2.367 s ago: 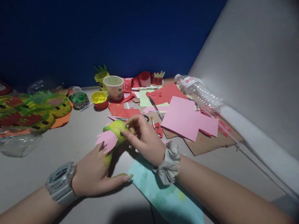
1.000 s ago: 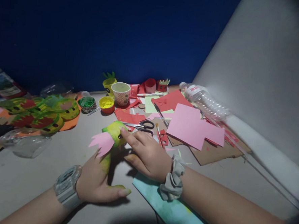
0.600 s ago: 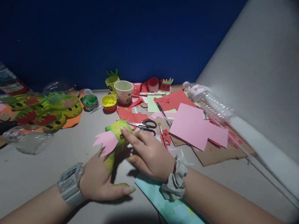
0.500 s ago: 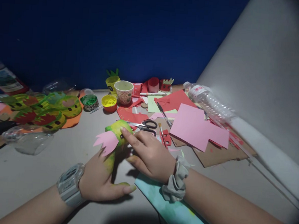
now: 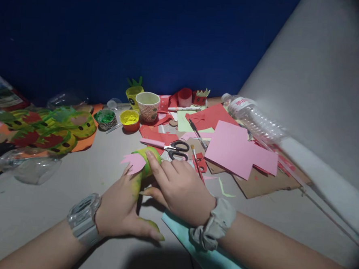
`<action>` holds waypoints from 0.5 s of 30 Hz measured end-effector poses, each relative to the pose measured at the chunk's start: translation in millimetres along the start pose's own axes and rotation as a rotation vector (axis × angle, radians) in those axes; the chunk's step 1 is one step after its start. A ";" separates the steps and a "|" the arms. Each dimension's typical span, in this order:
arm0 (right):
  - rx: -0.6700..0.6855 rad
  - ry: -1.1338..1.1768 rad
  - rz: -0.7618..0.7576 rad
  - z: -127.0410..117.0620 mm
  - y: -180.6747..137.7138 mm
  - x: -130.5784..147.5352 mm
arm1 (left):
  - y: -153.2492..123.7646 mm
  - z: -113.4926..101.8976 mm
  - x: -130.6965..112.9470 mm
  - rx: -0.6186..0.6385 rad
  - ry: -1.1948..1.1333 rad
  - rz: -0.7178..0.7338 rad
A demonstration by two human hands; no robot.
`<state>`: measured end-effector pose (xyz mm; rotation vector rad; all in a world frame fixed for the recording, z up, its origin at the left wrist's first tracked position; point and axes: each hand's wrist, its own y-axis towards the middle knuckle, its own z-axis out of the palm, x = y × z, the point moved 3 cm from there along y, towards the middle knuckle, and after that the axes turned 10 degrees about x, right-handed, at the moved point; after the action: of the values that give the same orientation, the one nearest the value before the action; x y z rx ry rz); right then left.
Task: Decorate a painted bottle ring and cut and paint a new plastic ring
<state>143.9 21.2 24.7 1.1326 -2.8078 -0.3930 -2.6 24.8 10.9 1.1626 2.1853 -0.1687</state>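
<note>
A yellow-green painted paper roll with a pink jagged paper crown stands on the grey table. My left hand, with a clear watch on the wrist, grips the roll from below, thumb stretched out on the table. My right hand, a grey scrunchie at the wrist, presses its fingertips on the top of the roll. Both hands have yellow paint on them.
Black-handled scissors, brushes and red and pink paper sheets lie just beyond. Paint pots, a paper cup and a plastic bottle stand farther back. Painted fruit cutouts lie left; a light-blue sheet is near me.
The roll has tilted lower and away from me, so the pink crown looks flatter. My right fingers have slid further over its top. My left thumb has turned in.
</note>
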 end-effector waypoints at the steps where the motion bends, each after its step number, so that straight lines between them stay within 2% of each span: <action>1: -0.004 0.031 -0.003 -0.2 0.5 -1.2 | 0.4 -1.0 -0.1 -0.013 -0.032 0.015; 6: -0.060 0.257 -0.063 -0.7 1.7 -8.1 | 1.7 -7.2 -3.9 -0.076 -0.089 0.087; 12: -0.072 0.358 -0.100 -1.5 0.0 -10.9 | -0.5 -7.2 -4.0 -0.080 -0.076 0.069; 15: -0.125 0.533 -0.082 -3.4 -2.6 -10.9 | -5.5 -3.8 0.6 -0.080 -0.110 0.085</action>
<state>154.1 26.3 27.5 1.1260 -2.2523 -0.2253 -9.0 23.4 12.5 1.1711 2.0253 -0.1059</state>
